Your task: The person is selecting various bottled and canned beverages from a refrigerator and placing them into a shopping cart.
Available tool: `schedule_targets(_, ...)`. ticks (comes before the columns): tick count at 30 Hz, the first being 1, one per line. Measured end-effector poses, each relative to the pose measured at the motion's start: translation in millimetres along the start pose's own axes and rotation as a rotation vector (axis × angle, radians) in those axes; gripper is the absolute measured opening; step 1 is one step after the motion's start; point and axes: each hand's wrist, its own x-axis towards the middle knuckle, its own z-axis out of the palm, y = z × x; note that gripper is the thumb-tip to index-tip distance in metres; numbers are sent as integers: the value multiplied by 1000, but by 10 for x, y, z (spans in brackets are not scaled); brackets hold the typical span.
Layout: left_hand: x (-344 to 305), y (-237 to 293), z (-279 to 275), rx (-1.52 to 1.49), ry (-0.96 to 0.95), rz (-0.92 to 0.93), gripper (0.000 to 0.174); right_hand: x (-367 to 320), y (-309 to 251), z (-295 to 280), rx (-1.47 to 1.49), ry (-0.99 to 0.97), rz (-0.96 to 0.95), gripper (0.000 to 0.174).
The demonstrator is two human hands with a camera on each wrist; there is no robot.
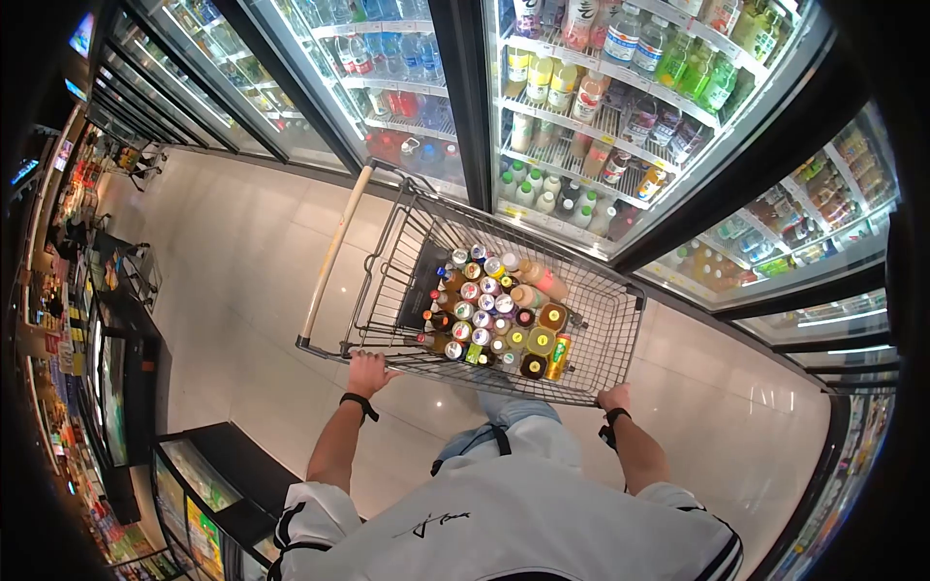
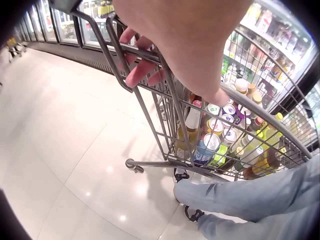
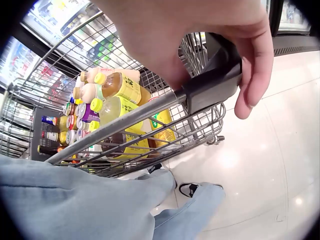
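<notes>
A grey wire shopping cart (image 1: 620,363) stands crosswise in front of the person, loaded with bottles and cans. My left hand (image 1: 370,374) grips its near side at the handle end; in the left wrist view, fingers (image 2: 142,72) curl round the metal frame and the thumb lies along the top rail (image 2: 265,112). At the other end, my right hand (image 1: 613,397) holds the black corner cap (image 3: 212,87), fingers over its outside and thumb inward. Inside lie several upright cans, a bottle with brown drink (image 3: 122,87) and a yellow can (image 1: 559,356).
Glass-door drink fridges (image 1: 601,116) line the far side, close behind the cart. The cart's pale handle bar (image 1: 335,257) is at the left. A black display case (image 1: 228,474) stands at lower left. Light tiled floor (image 1: 242,232) runs along the aisle.
</notes>
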Motion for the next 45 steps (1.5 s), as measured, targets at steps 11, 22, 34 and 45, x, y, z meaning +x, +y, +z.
schedule_targets(11, 282, -1390, 152, 112, -156, -222, 50, -593, -1550, 694, -139, 100, -134, 58)
schedule_targets(22, 724, -2900, 368, 113, -213, -295, 59, -1169, -2775, 1448, -140, 49, -135, 61)
schedule_targets(34, 1213, -4400, 540, 74, -311, -362, 39, -1846, -4205, 2084, -94, -32, 16, 59)
schedule_targets(45, 1581, -5369, 745, 49, -339, -391, 38, -1534, -4787, 2399, -152, -265, -240, 81)
